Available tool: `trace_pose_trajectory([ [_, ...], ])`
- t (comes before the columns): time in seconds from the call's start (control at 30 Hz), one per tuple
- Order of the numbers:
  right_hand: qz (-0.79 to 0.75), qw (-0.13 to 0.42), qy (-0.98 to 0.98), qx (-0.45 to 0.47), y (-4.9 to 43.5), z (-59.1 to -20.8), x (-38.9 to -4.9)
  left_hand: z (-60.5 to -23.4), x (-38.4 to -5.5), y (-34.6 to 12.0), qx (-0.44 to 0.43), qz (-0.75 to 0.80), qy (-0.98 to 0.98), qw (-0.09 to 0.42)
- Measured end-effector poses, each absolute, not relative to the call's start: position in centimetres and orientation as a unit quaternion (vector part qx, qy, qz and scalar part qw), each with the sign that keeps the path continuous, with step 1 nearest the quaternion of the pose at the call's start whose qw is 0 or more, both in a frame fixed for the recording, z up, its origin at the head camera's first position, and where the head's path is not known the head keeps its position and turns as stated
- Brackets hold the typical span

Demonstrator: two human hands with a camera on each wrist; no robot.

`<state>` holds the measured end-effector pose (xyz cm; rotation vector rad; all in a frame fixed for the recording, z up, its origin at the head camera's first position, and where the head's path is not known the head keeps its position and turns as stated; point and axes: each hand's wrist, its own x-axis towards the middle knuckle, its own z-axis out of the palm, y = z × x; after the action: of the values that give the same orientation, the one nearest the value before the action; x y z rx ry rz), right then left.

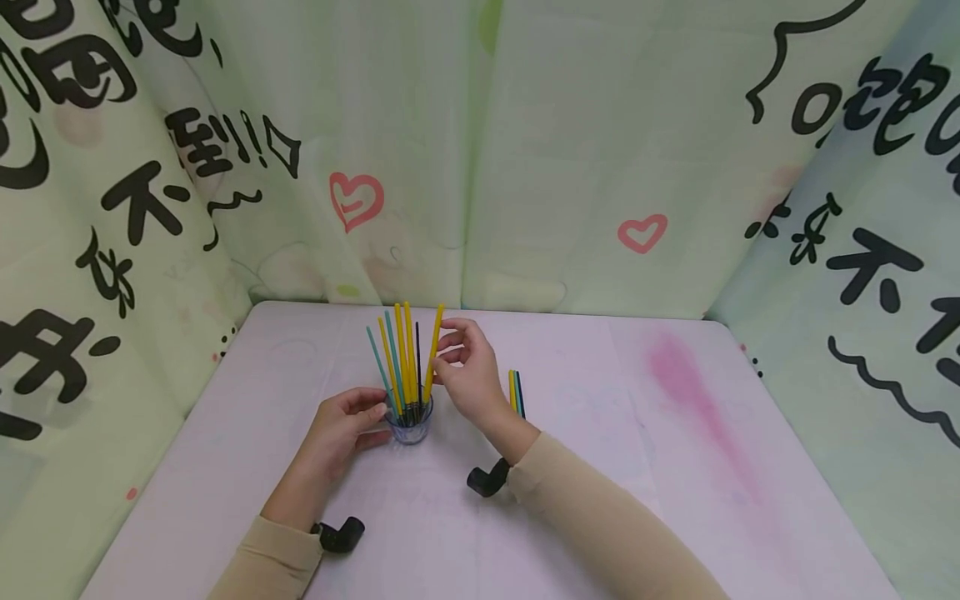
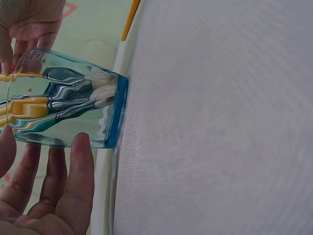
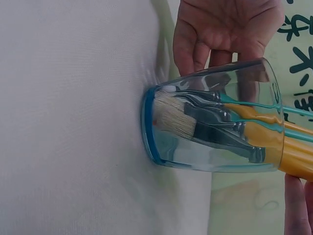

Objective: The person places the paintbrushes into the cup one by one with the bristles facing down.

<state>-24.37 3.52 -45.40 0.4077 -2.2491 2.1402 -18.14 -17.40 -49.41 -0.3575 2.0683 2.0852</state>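
Note:
A clear glass cup [image 1: 410, 432] with a blue base stands on the table, holding several paintbrushes [image 1: 403, 354] with bristles down and yellow, teal and dark handles up. My left hand [image 1: 347, 427] holds the cup's left side, fingers and thumb at the glass. My right hand [image 1: 471, 375] pinches the yellow handle of a paintbrush [image 1: 436, 346] at the cup's right side. In the right wrist view the wide pale bristles [image 3: 176, 117] show through the glass near its base. The left wrist view shows the left fingers [image 2: 80, 171] against the cup wall.
More paintbrushes [image 1: 516, 390] lie on the table right of the cup, partly hidden behind the right wrist. A pale cloth covers the table [image 1: 637, 467], with a pink patch at right. Printed curtains [image 1: 525, 167] enclose the back and both sides.

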Motion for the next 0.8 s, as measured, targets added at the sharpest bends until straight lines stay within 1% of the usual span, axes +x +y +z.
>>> trace_pose_trajectory([
  [0.2,0.664,-0.008,-0.737,0.126,3.4,-45.7,-24.4,-49.5,-18.2,-17.4,-0.118,0.702,0.696,0.091],
  [0.4,0.611,-0.044,-0.783,0.108,3.7,-46.1,-24.4,-49.5,-18.2,-17.4,-0.123,0.703,0.695,0.09],
  [0.53,0.615,-0.061,-0.781,0.091,4.2,-46.4,-24.3,-49.5,-18.3,-17.4,-0.122,0.705,0.693,0.091],
  [0.8,0.626,-0.075,-0.772,0.081,5.2,-46.6,-24.0,-49.6,-18.3,-17.5,-0.116,0.713,0.686,0.09],
])
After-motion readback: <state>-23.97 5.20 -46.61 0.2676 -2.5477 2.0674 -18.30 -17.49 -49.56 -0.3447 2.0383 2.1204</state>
